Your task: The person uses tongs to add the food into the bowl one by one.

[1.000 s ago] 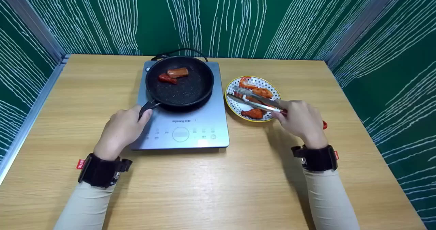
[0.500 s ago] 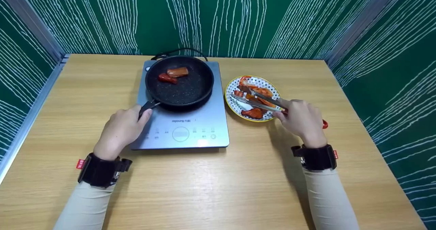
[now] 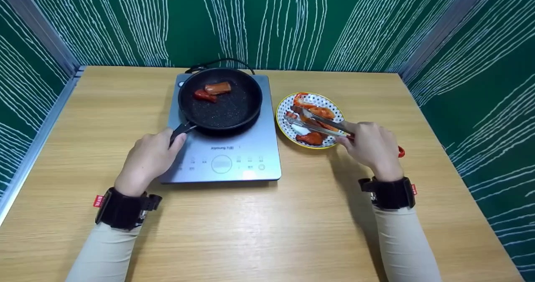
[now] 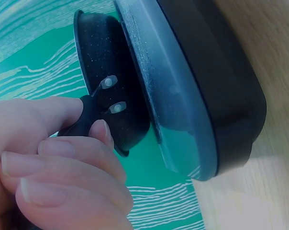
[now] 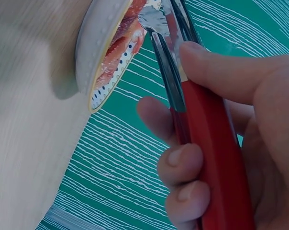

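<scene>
My left hand point(image 3: 148, 158) grips the black handle point(image 3: 179, 133) of a frying pan point(image 3: 234, 110). A reddish-brown sausage piece point(image 3: 217, 88) and a dark red glazed piece of food point(image 3: 205, 96) lie together in the pan. On the right, my right hand point(image 3: 372, 148) holds metal tongs point(image 5: 209, 143) by their red handles, fingers wrapped round them in the right wrist view. The tongs' spread tips reach over a dotted plate point(image 3: 283, 127), around a streaky strip of meat point(image 3: 291, 115). Several orange-red pieces share the plate, including a small drumstick-shaped piece point(image 3: 310, 138) near its front.
Under the pan is a silver induction cooktop point(image 3: 250, 148), with a black cable point(image 3: 225, 59) behind it. The plate stands just right of the cooktop on a wooden table point(image 3: 250, 232). Green walls point(image 3: 188, 23) with white lines enclose the back and sides.
The tongs' tips have drawn back from the plate's left side toward its middle, and now lie around the streaky strip. My left hand and the pan stay put.
</scene>
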Action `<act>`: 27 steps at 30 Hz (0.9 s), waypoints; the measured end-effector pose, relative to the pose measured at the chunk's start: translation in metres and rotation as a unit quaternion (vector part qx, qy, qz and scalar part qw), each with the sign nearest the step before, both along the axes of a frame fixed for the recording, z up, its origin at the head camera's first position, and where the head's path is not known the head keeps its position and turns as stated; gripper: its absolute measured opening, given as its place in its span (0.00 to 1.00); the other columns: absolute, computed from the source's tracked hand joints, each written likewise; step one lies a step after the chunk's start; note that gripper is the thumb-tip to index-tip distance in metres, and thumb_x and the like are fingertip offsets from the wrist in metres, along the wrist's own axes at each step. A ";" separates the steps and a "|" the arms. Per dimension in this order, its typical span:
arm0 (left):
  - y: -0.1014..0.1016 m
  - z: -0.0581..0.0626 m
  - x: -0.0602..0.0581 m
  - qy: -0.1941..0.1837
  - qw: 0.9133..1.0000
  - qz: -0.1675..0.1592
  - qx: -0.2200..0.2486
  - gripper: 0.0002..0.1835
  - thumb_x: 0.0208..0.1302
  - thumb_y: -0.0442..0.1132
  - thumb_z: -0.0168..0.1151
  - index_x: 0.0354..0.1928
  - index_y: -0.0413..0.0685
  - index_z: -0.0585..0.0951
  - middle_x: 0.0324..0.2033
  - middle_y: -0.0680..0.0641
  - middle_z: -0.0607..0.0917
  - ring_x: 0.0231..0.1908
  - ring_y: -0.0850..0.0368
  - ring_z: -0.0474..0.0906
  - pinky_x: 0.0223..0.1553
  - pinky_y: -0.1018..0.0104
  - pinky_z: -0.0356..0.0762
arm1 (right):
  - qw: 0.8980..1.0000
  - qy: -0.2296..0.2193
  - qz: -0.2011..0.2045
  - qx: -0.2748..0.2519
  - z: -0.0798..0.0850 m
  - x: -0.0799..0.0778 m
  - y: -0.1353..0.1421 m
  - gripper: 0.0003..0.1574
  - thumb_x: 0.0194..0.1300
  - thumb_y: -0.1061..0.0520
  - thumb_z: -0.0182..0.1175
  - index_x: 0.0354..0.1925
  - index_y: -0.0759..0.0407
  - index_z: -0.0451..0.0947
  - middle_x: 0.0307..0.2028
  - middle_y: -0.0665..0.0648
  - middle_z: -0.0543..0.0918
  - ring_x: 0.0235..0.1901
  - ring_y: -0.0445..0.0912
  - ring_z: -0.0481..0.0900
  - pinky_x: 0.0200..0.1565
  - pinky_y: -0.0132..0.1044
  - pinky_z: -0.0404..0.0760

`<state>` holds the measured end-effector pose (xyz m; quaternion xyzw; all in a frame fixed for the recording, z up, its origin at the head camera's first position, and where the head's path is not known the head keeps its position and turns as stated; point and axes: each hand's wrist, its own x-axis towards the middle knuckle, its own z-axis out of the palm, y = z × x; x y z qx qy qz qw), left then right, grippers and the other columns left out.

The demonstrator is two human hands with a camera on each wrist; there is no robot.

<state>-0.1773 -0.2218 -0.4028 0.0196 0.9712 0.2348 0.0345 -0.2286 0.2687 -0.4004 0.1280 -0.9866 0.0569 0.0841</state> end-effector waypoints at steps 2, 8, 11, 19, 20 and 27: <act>0.000 0.000 0.000 0.005 1.000 -0.001 -0.002 0.23 0.85 0.56 0.46 0.38 0.44 0.73 0.26 0.43 0.72 0.29 0.44 0.72 0.28 0.57 0.61 | 1.000 0.004 0.004 0.006 0.001 0.000 0.000 0.20 0.69 0.45 0.72 0.54 0.52 0.88 0.22 0.54 0.71 0.24 0.54 0.72 0.24 0.44 0.62; 0.000 0.001 0.000 0.004 1.000 0.000 0.000 0.24 0.85 0.57 0.46 0.39 0.43 0.73 0.26 0.43 0.72 0.29 0.44 0.72 0.28 0.57 0.61 | 1.000 0.000 0.006 0.005 0.003 0.002 -0.003 0.21 0.69 0.45 0.72 0.55 0.53 0.88 0.22 0.54 0.70 0.24 0.54 0.71 0.24 0.43 0.61; 0.000 0.001 0.000 0.002 1.000 0.001 0.000 0.24 0.85 0.57 0.46 0.39 0.43 0.74 0.26 0.43 0.72 0.29 0.44 0.73 0.28 0.57 0.61 | 1.000 -0.008 0.005 0.003 0.004 0.005 -0.005 0.20 0.70 0.46 0.72 0.55 0.53 0.88 0.22 0.54 0.70 0.24 0.53 0.70 0.25 0.43 0.61; 0.000 0.000 0.000 -0.001 1.000 0.001 0.003 0.23 0.85 0.56 0.46 0.39 0.43 0.73 0.26 0.44 0.71 0.29 0.45 0.72 0.29 0.57 0.61 | 1.000 -0.023 0.004 0.004 0.006 0.008 -0.008 0.17 0.70 0.46 0.72 0.49 0.55 0.87 0.21 0.53 0.69 0.23 0.52 0.68 0.26 0.43 0.60; 0.000 -0.001 0.000 -0.002 1.000 0.002 0.004 0.23 0.85 0.55 0.46 0.39 0.43 0.73 0.26 0.44 0.71 0.29 0.45 0.72 0.29 0.57 0.61 | 1.000 -0.024 0.003 0.005 0.006 0.008 -0.008 0.17 0.70 0.46 0.72 0.49 0.55 0.87 0.21 0.54 0.69 0.23 0.52 0.68 0.26 0.43 0.60; 0.000 -0.001 0.000 -0.001 1.000 0.000 0.006 0.23 0.85 0.56 0.46 0.39 0.44 0.73 0.26 0.45 0.71 0.28 0.46 0.72 0.29 0.57 0.61 | 1.000 -0.029 0.004 0.008 0.007 0.008 -0.005 0.16 0.70 0.45 0.72 0.49 0.53 0.89 0.21 0.53 0.69 0.24 0.52 0.69 0.26 0.43 0.60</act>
